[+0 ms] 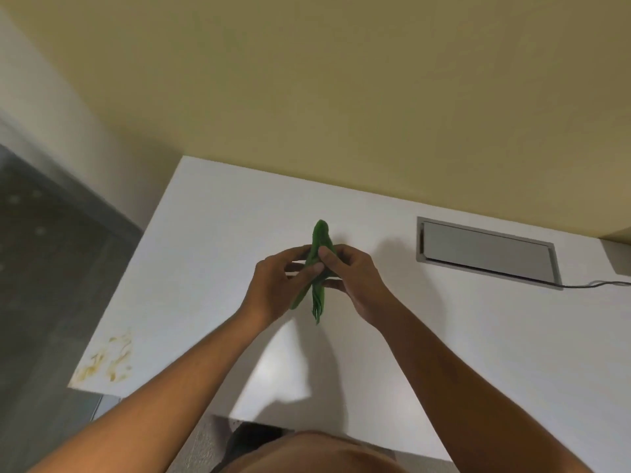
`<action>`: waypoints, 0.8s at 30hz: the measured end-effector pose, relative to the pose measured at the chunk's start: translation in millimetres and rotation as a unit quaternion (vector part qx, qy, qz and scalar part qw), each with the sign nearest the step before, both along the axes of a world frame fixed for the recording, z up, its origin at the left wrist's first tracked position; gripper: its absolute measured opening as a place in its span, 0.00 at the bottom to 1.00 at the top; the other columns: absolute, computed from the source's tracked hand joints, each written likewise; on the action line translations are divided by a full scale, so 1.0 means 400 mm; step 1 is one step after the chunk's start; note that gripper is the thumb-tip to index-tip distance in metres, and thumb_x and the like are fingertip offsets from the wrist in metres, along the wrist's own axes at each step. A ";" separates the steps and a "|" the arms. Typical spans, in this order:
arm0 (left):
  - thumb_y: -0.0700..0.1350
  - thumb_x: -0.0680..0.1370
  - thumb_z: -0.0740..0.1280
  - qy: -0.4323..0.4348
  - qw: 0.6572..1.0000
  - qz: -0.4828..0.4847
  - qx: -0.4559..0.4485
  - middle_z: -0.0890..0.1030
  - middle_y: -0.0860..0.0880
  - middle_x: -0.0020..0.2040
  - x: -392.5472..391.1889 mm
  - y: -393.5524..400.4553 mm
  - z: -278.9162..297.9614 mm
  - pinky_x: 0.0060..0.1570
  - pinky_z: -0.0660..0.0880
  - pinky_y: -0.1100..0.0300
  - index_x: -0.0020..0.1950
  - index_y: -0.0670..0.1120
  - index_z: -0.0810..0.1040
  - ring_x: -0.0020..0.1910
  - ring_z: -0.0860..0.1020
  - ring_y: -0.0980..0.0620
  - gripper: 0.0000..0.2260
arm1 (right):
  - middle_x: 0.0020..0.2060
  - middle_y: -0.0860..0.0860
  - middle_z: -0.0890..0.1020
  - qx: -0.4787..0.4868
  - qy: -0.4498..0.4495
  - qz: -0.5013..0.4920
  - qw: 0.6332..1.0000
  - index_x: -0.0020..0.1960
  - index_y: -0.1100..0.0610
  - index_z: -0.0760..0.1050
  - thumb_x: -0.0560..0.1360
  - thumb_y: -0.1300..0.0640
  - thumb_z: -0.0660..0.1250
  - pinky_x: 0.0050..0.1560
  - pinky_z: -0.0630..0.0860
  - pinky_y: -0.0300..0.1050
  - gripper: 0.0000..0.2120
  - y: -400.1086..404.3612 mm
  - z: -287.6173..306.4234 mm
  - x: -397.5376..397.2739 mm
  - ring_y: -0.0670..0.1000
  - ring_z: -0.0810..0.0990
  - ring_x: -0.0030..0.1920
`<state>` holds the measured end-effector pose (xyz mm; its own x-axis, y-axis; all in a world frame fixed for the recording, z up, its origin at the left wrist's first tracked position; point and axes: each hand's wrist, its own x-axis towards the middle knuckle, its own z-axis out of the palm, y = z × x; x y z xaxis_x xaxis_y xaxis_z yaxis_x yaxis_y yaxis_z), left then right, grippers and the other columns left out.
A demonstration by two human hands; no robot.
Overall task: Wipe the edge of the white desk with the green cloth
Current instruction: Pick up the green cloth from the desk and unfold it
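The green cloth (320, 237) is folded into a narrow upright strip, held above the middle of the white desk (211, 213). My left hand (273, 288) pinches its left side, and my right hand (355, 281) pinches its right side, thumbs meeting on the fabric. Yellowish smears (109, 361) mark the desk's near-left corner, close to the left edge.
A grey cable hatch (485, 250) is set into the desk at the right, with a thin cable (601, 284) running off to the right. A beige wall (341, 97) backs the desk. Dark grey floor (44, 268) lies to the left.
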<state>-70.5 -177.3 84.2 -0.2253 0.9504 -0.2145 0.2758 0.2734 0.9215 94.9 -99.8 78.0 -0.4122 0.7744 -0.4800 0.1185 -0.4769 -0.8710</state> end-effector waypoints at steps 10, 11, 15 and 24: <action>0.53 0.74 0.71 -0.143 0.986 0.064 -0.053 0.90 0.43 0.51 -0.255 -0.238 0.047 0.56 0.87 0.46 0.53 0.57 0.89 0.53 0.89 0.42 0.10 | 0.39 0.56 0.85 0.043 -0.063 0.118 0.990 0.55 0.64 0.83 0.82 0.61 0.69 0.42 0.82 0.41 0.07 -0.190 0.039 -0.256 0.53 0.83 0.41; 0.50 0.74 0.72 -0.128 0.988 0.072 -0.056 0.90 0.41 0.51 -0.282 -0.250 0.045 0.58 0.87 0.43 0.52 0.55 0.89 0.53 0.89 0.42 0.10 | 0.39 0.55 0.84 0.048 -0.073 0.124 0.988 0.54 0.63 0.83 0.82 0.62 0.69 0.41 0.80 0.41 0.06 -0.196 0.046 -0.278 0.52 0.81 0.41; 0.36 0.79 0.68 -0.067 0.990 0.096 -0.073 0.89 0.39 0.51 -0.398 -0.287 0.045 0.60 0.85 0.37 0.56 0.47 0.88 0.53 0.88 0.37 0.12 | 0.42 0.54 0.86 0.101 -0.109 0.147 0.978 0.51 0.55 0.84 0.81 0.62 0.69 0.40 0.75 0.42 0.05 -0.195 0.077 -0.347 0.51 0.81 0.43; 0.38 0.84 0.67 0.193 0.974 0.117 0.030 0.86 0.52 0.53 -0.597 -0.308 0.063 0.55 0.73 0.58 0.63 0.48 0.87 0.52 0.81 0.50 0.13 | 0.45 0.45 0.87 0.335 -0.195 0.156 0.909 0.53 0.51 0.86 0.79 0.61 0.72 0.49 0.75 0.32 0.07 -0.155 0.113 -0.428 0.40 0.82 0.45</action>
